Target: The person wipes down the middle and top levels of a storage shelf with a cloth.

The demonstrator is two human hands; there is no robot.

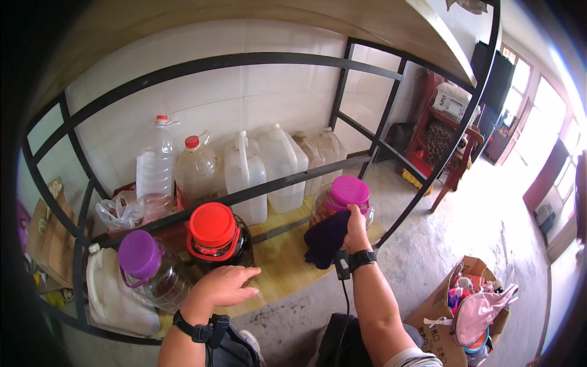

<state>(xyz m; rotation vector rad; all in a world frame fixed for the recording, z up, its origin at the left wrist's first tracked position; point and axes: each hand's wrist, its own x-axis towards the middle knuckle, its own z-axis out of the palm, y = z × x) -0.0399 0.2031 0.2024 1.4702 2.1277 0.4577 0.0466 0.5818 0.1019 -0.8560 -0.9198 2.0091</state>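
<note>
My right hand [357,229] grips a dark purple cloth [326,238]. Its fingers are at the rim of a magenta screw lid [350,191] on a clear jar [321,206], whose contents look reddish. In front of a dark-filled jar with a red lid [212,225], my left hand [227,285] is held with thumb and index finger apart and nothing visible in it. Whether it touches that jar I cannot tell. Left of it stands a clear jar with a purple lid [140,255], beside a whitish plastic jerrycan [119,298].
A black metal frame [293,176] crosses over a wood-patterned shelf board [279,280]. Behind the bar stand several plastic jugs [282,172] and a large bottle [156,169] against the tiled wall. A cardboard box [429,305] of toys with a pink bag [479,316] sits on the floor.
</note>
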